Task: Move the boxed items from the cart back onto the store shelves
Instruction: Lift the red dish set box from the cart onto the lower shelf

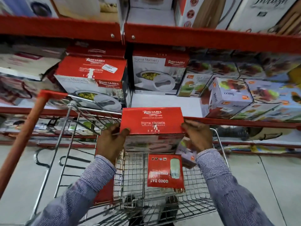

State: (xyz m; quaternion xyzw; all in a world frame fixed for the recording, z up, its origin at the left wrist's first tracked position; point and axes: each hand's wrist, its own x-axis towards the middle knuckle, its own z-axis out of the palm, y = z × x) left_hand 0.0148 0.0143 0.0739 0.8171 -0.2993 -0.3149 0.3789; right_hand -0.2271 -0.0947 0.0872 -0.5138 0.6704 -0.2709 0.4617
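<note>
While the wire cart (135,173) stands below, the left hand (110,144) and right hand (197,136) clamp a red casserole box (152,119) from either side — held above the cart, level with the red shelf edge (244,123). A red Good Day box (165,171) lies in the cart.

We hold a red Rishabh box (152,121) between both hands above the wire cart (162,201), level with the red shelf edge (244,123). Our left hand (112,142) grips its left side and our right hand (197,136) its right side, fingers (187,126) wrapped over the top edge. In the cart lies a red Good Day box (165,172). On the shelf behind, two matching boxes (92,80) are stacked at the left, another (158,74) stands upright, and juicer boxes (228,97) sit at the right.
</note>
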